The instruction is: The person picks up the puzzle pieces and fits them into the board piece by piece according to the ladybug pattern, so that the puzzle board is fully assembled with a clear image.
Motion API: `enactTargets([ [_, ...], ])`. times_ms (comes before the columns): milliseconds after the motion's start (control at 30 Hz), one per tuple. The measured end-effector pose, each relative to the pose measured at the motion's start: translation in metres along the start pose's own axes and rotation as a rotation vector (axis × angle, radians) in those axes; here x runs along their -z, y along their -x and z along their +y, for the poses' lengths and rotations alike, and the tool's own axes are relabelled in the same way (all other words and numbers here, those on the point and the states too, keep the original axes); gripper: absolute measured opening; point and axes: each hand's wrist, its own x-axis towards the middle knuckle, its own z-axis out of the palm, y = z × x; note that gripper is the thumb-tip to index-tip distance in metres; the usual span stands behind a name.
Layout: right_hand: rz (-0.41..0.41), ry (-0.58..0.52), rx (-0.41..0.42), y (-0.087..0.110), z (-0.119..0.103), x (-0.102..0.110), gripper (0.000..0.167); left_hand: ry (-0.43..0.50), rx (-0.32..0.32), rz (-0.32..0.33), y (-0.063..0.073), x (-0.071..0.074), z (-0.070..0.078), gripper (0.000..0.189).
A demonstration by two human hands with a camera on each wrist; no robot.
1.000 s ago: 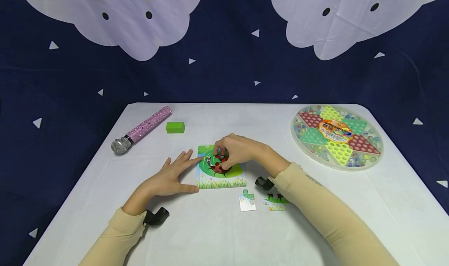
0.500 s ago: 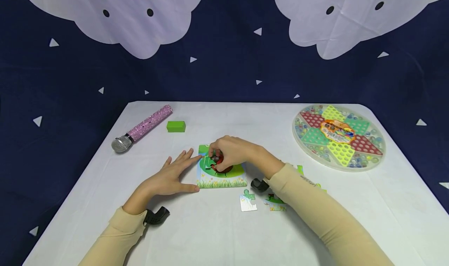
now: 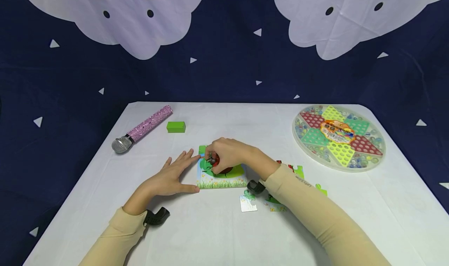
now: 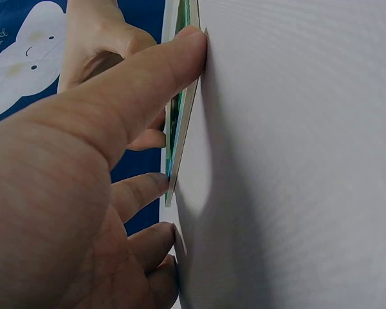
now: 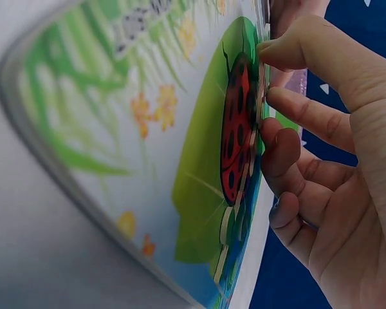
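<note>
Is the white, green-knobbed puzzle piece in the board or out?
Out: the puzzle piece lies on the table, in front of the board.

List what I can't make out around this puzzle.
Head view: the middle of the board, partly covered by the right grip.
Head view: loose pieces, partly behind the right sleeve, so I can't count them.
Head view: print on the orange label, too small to read.
Left wrist view: the board's picture, seen nearly edge-on.
</note>
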Motion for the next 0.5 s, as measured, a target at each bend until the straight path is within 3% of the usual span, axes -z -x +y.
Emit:
enactTargets([
  [500,0.001,0.030,0.009,-0.0018,-0.0031,-0.0023,0.035,0.004,0.011,-0.005,0.0006,0.0003,-0.0009,0.103],
])
